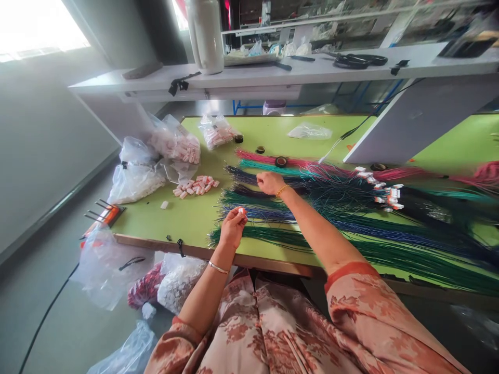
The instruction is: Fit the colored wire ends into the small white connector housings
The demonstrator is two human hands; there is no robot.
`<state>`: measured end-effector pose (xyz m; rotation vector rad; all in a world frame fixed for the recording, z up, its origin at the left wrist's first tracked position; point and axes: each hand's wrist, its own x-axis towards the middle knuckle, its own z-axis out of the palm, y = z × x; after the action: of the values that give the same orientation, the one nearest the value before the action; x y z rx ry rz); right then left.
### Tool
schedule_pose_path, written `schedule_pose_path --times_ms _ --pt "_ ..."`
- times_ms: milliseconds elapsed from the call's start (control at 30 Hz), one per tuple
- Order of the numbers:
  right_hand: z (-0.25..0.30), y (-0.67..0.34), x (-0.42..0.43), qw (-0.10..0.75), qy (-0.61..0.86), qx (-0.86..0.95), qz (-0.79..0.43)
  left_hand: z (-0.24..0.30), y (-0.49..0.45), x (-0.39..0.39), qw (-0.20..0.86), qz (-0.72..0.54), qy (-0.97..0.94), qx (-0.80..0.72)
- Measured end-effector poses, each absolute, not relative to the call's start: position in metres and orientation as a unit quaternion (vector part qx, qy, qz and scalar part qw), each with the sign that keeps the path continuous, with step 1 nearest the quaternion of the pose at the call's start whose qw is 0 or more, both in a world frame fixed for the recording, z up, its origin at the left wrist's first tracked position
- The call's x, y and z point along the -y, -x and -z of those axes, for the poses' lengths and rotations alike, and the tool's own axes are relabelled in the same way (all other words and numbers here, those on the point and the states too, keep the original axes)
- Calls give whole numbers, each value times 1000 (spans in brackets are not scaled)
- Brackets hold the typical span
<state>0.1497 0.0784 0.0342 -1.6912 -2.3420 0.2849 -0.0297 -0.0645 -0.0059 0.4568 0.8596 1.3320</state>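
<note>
Left hand [233, 228] pinching small white plastic connector [241, 211]; right hand [270, 183] clenched on dark thin wires [249, 179] over green bench [187, 218]. Risk: snagging neighbouring bundles, likely tangling strands.

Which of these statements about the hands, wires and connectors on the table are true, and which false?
1. The left hand pinches a small white plastic connector. True.
2. The right hand rests on a roll of tape. False: it reaches into the bundles of coloured wires.
3. The loose pile of pink-white connectors lies on the green table. True.
4. The table is red. False: green.
</note>
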Motion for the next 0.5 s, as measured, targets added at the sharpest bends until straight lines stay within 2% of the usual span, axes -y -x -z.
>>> schedule_pose_path --times_ms 200,500 --pt "-32 -143 -78 206 564 783 -163 7 29 64 681 -590 -202 -384" --pt "-58 -100 -53 312 429 805 -267 6 28 64 676 -597 -194 -386"
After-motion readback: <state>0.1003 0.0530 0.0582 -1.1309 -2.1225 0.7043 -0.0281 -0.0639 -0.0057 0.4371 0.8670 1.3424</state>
